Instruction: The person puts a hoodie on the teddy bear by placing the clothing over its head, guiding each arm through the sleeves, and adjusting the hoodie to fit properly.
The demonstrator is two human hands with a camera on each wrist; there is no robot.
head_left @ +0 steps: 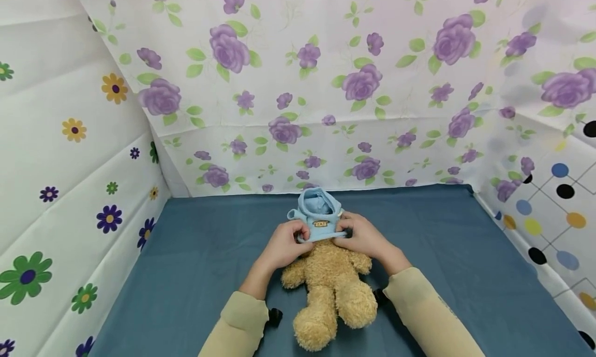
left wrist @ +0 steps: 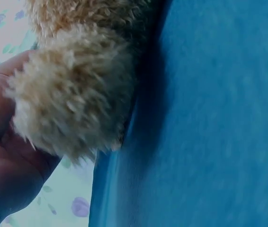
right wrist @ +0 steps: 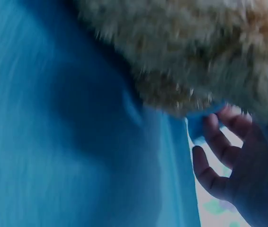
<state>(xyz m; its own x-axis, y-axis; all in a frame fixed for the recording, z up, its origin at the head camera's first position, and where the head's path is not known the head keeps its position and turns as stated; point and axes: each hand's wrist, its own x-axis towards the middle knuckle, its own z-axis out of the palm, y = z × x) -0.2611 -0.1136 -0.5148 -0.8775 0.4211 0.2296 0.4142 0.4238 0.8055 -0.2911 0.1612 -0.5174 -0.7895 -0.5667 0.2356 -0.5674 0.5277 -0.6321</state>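
Observation:
A tan plush teddy bear [head_left: 328, 274] lies on its back on the blue table, feet toward the near edge. Its head is hidden by a small light-blue hooded garment [head_left: 320, 220] with a yellow-brown patch on the front. My left hand [head_left: 287, 246] pinches the left side of the garment's lower hem, and my right hand [head_left: 365, 237] pinches the right side. In the left wrist view, a furry arm of the bear covers part of the left hand [left wrist: 11, 142]. The right wrist view shows curled fingers of the right hand [right wrist: 247, 165] at the blue cloth, beneath the fur.
A dark blue cloth covers the table [head_left: 209, 274]. White sheets with purple flowers [head_left: 298, 88] hang behind it. A daisy-print sheet [head_left: 70, 191] stands on the left, and a dotted sheet [head_left: 554, 227] on the right.

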